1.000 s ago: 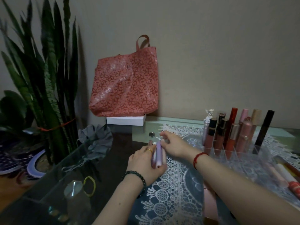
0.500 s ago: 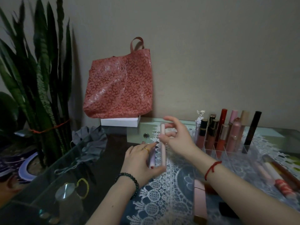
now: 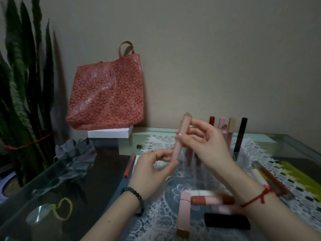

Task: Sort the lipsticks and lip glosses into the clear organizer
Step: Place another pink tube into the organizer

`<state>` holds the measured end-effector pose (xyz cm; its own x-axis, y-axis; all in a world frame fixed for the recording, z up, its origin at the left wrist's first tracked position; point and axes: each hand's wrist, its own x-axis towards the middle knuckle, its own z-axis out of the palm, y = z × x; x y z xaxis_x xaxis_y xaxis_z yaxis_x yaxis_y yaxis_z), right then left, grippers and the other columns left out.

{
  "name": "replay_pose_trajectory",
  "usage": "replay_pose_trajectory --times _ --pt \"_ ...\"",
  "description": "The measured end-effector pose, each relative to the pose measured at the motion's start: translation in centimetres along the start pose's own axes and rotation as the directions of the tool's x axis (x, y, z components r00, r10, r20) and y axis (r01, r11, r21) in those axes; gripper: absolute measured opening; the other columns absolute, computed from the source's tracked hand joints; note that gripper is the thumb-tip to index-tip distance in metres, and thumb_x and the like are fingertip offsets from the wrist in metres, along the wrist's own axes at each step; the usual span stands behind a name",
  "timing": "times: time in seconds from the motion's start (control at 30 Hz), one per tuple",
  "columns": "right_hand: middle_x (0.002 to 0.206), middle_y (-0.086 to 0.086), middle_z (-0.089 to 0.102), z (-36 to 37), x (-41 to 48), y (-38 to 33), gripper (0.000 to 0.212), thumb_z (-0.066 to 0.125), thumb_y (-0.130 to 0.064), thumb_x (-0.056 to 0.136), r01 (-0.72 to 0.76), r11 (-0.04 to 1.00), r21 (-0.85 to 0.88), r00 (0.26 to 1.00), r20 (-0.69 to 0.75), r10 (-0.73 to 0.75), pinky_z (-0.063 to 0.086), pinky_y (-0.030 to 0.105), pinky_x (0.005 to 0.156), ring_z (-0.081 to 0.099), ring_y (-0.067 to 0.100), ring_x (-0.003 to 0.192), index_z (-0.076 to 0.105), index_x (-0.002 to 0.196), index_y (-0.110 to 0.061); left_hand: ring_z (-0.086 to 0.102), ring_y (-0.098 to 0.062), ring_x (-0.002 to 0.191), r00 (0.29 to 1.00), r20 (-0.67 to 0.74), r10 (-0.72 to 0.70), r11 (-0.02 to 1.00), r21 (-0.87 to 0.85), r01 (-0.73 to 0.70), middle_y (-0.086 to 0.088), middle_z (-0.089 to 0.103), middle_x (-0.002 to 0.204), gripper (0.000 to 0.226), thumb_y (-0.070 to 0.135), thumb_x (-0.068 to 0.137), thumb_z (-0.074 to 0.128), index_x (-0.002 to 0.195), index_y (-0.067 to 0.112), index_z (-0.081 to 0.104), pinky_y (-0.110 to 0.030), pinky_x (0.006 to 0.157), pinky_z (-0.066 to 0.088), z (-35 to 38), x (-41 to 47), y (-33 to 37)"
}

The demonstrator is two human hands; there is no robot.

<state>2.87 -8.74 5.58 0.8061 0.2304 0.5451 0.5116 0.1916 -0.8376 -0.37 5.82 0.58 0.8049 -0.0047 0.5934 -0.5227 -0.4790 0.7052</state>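
Nearest on the lace cloth [image 3: 156,223], several loose lipsticks [image 3: 208,200] lie unsorted. Above them, the left hand [image 3: 152,171] pinches the lower end of a pale pink gloss tube [image 3: 184,124], and the right hand [image 3: 206,146] grips its middle, holding it nearly upright. Behind, the clear organizer [image 3: 234,156] holds standing tubes [image 3: 240,134]. This looks like the carrying step. Next, the left hand should let go so the right can lower the tube into a free slot.
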Motion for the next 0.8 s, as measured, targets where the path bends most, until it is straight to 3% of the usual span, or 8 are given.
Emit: replay_pose_trajectory --times 0.1,0.23,0.37,0.57,0.8 --pt "0.080 -0.002 0.070 -1.5 -0.6 0.0 0.031 0.071 -0.001 0.070 0.024 0.994 -0.103 1.000 -0.017 -0.026 0.053 0.017 0.066 0.067 0.009 0.073 0.063 0.090 -0.024 0.061 0.009 0.078 0.998 0.001 0.055 0.998 -0.010 -0.055 0.032 0.065 0.085 0.031 0.015 0.075 0.070 0.083 0.044 0.063 -0.003 0.072 0.042 1.5 0.6 1.0" --pt "0.073 -0.011 0.070 -3.7 -1.2 -0.1 0.031 0.072 -0.001 0.069 0.056 0.988 -0.145 0.990 -0.117 -0.073 0.051 0.012 0.063 0.066 0.003 0.068 0.064 0.082 -0.028 0.061 0.007 0.085 0.996 -0.008 0.086 0.996 -0.022 -0.087 0.029 0.067 0.087 0.029 0.023 0.074 0.070 0.084 0.049 0.063 -0.009 0.078 0.045 3.5 1.3 1.8" --pt "0.078 -0.021 0.070 -6.7 -1.2 -0.6 0.033 0.071 -0.006 0.068 0.057 0.987 -0.153 0.960 -0.262 -0.096 0.049 0.007 0.063 0.066 -0.002 0.073 0.061 0.086 -0.032 0.052 0.009 0.102 0.998 -0.058 0.009 0.999 0.038 -0.007 0.024 0.062 0.104 0.029 0.040 0.073 0.065 0.101 0.043 0.058 -0.017 0.091 0.041 4.8 0.9 0.7" --pt "0.075 -0.021 0.070 -11.3 -0.9 0.2 0.033 0.070 -0.008 0.071 0.017 0.971 -0.240 0.898 -0.423 -0.120 0.053 0.013 0.068 0.066 -0.002 0.076 0.062 0.088 -0.035 0.040 0.015 0.102 0.987 -0.034 -0.160 0.984 0.071 0.162 0.026 0.046 0.116 0.055 0.045 0.073 0.063 0.124 0.036 0.043 -0.013 0.089 0.030 5.0 0.3 -1.3" --pt "0.084 -0.013 0.065 -12.5 -1.3 2.7 0.037 0.070 -0.004 0.073 -0.059 0.923 -0.379 0.914 -0.393 -0.103 0.048 0.006 0.064 0.061 -0.008 0.070 0.061 0.105 -0.022 0.042 0.005 0.103 0.959 0.088 -0.269 0.958 0.126 0.257 0.021 0.046 0.111 0.064 0.045 0.074 0.063 0.131 0.032 0.037 -0.017 0.089 0.033 5.6 0.1 -2.3"
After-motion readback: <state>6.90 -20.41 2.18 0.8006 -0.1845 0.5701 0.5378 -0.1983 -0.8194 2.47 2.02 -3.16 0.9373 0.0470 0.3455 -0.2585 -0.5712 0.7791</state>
